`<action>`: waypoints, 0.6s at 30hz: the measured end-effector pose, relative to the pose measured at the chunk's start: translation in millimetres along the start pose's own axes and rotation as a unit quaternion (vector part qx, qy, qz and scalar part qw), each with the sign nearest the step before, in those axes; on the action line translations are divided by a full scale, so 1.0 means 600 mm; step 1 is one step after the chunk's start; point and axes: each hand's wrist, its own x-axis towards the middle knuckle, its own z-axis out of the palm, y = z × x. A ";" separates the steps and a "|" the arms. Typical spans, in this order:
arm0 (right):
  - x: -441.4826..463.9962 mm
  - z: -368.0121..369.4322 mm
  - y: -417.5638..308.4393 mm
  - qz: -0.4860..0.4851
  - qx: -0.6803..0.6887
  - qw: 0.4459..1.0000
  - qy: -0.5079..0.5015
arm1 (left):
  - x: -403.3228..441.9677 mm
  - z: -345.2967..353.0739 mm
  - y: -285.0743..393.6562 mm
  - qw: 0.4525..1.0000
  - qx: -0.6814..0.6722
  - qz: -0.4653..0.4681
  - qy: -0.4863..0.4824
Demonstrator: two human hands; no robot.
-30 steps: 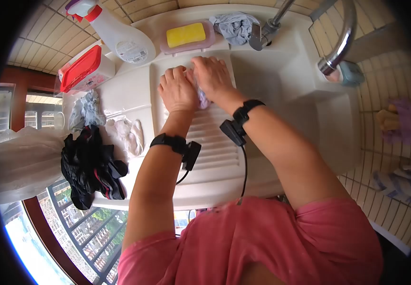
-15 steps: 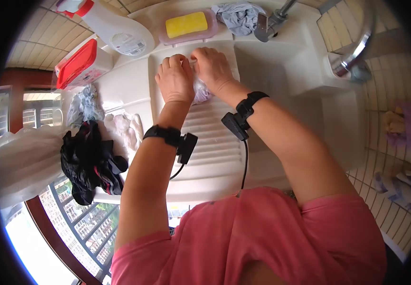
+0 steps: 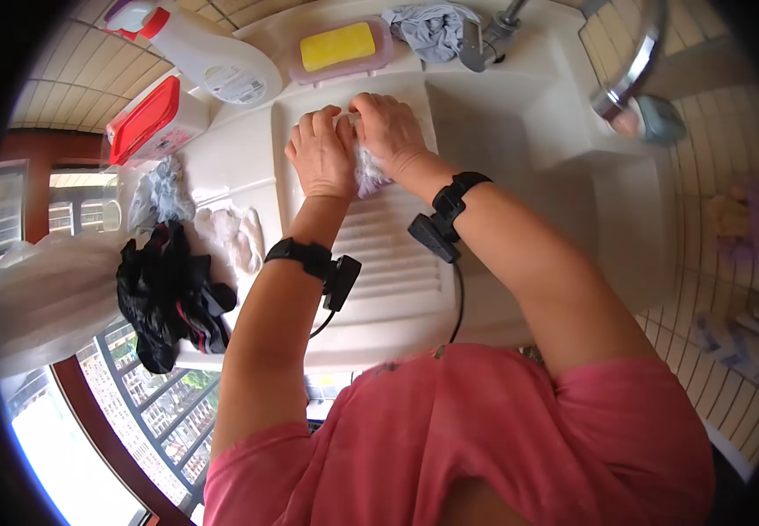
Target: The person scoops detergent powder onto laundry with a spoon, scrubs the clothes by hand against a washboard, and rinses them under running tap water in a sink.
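Far to the left of the washboard (image 3: 388,263) is a window (image 3: 156,412) with dark bars, and buildings and green trees show through it. A filmy white sheet (image 3: 46,289) hangs left of the washboard too. Next come black clothes (image 3: 164,294) with a bit of red, hanging over the front edge of the white sink top (image 3: 235,162). A pale blue cloth (image 3: 162,193) lies behind them, and a white cloth (image 3: 232,237) lies between them and the washboard. Back and left of the washboard are a box (image 3: 156,123) with a red lid and a big white bottle (image 3: 235,70) by the tan tiles.

The washboard is white with bumpy ridges. At its far end, the left hand (image 3: 320,153) has its fingers bent in on a small pale cloth (image 3: 371,174). The right hand (image 3: 388,131) is close beside it, curled on the same cloth. I cannot tell how hard they squeeze. The small pale cloth is between and under the hands.

Just behind the washboard is a yellow sponge (image 3: 335,46) in a pink dish (image 3: 384,53), with a gray cloth (image 3: 432,31) beside it. Right of the washboard is the deep sink (image 3: 520,219), then a shiny tap (image 3: 638,74). Farthest right of the washboard, blurry purple and striped cloths (image 3: 752,219) show against the tiled wall.
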 end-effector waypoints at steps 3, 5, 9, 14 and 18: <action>-0.083 -0.051 -0.036 -0.008 0.039 0.999 -0.011 | -0.073 -0.052 0.020 0.992 0.029 -0.019 -0.121; -0.169 -0.098 -0.050 -0.095 0.107 0.990 -0.017 | -0.174 -0.083 0.003 0.984 -0.077 0.032 -0.158; -0.146 -0.086 -0.056 -0.084 0.088 0.990 -0.076 | -0.161 -0.062 -0.005 0.984 -0.112 0.107 -0.085; -0.007 -0.012 -0.020 -0.010 0.030 0.999 0.006 | -0.009 -0.014 -0.004 0.998 -0.060 -0.024 -0.007; -0.107 -0.084 -0.058 -0.059 0.100 0.993 -0.011 | -0.109 -0.080 0.027 0.995 -0.041 0.026 -0.083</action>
